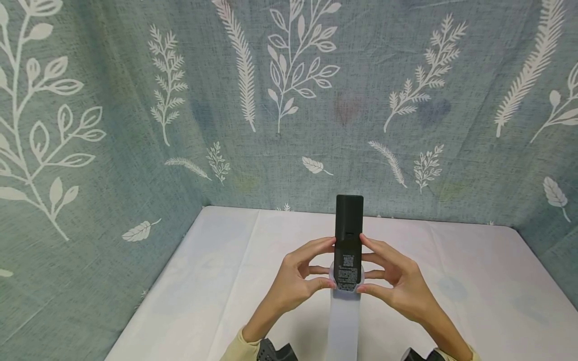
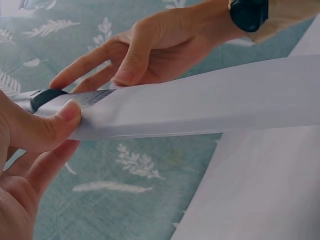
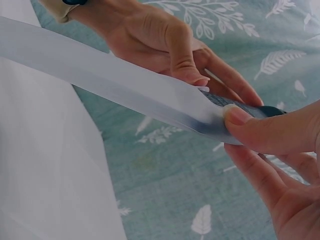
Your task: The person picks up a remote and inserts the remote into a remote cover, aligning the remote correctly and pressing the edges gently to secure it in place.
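Observation:
A black remote control [image 1: 348, 215] stands back side up, with a printed label and QR code on its lower part. Its lower end sits inside the mouth of a long, translucent whitish sleeve [image 1: 344, 321], which also shows in the left wrist view as a pale sleeve [image 2: 210, 100]. My left hand [image 1: 293, 283] pinches the left edges of remote and sleeve, thumb at the sleeve's mouth. On the opposite side my right hand [image 1: 404, 286] does the same, its thumb [image 3: 237, 116] pressing the sleeve's rim in the right wrist view. The sleeve's far end is out of the head view.
A white-covered table [image 1: 253, 240] lies beneath the hands. Behind it and on the left hangs a grey-green curtain [image 1: 198, 100] with white leaf prints. Dark wrist devices [image 1: 276, 351] sit at both cuffs.

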The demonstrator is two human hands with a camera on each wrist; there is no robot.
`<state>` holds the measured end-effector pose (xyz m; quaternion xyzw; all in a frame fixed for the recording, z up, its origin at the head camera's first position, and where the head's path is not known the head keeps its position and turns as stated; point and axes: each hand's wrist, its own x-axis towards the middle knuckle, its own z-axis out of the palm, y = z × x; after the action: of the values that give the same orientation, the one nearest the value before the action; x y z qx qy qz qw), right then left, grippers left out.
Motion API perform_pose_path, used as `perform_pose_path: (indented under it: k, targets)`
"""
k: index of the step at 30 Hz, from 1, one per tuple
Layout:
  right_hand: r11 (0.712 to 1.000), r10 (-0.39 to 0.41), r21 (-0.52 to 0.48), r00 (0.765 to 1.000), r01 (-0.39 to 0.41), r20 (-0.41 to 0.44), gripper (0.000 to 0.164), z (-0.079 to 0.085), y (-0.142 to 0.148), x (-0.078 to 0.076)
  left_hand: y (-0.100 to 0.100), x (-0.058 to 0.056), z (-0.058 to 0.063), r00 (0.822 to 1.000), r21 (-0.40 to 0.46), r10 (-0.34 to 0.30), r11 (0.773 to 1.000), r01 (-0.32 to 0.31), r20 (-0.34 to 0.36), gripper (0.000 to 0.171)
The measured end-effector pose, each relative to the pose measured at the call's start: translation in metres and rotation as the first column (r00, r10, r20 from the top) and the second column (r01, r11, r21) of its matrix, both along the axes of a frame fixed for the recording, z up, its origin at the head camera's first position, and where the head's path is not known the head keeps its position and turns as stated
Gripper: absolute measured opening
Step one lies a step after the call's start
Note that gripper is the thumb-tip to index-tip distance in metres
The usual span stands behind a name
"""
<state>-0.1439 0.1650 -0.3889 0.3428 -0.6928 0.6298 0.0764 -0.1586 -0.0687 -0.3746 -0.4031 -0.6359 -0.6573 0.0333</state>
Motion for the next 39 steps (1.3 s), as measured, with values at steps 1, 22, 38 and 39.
perform_pose_path:
  k: [1,22,38,39]
  targets:
    - [1.0,-0.002,0.002,1.0,0.002,0.0,0.089,0.0,0.0,0.0,0.0,0.0,0.0,1.0,0.002,0.001,1.0,-0.001,0.001,0.07]
    - [0.998,0.055,-0.032,0.998,-0.057,-0.043,0.093,0.004,-0.003,0.0,-0.001,-0.004,-0.007,1.0,-0.009,-0.01,1.0,0.01,-0.011,0.076]
    - [0.999,0.043,-0.013,0.999,-0.043,-0.029,0.091,0.005,-0.005,0.0,-0.005,0.003,0.003,1.0,0.001,-0.013,1.0,0.013,-0.019,0.073]
    - [0.999,0.042,-0.012,0.999,-0.042,-0.03,0.091,0.005,-0.005,0.0,-0.005,0.004,0.003,1.0,0.003,-0.013,1.0,0.013,-0.019,0.073]
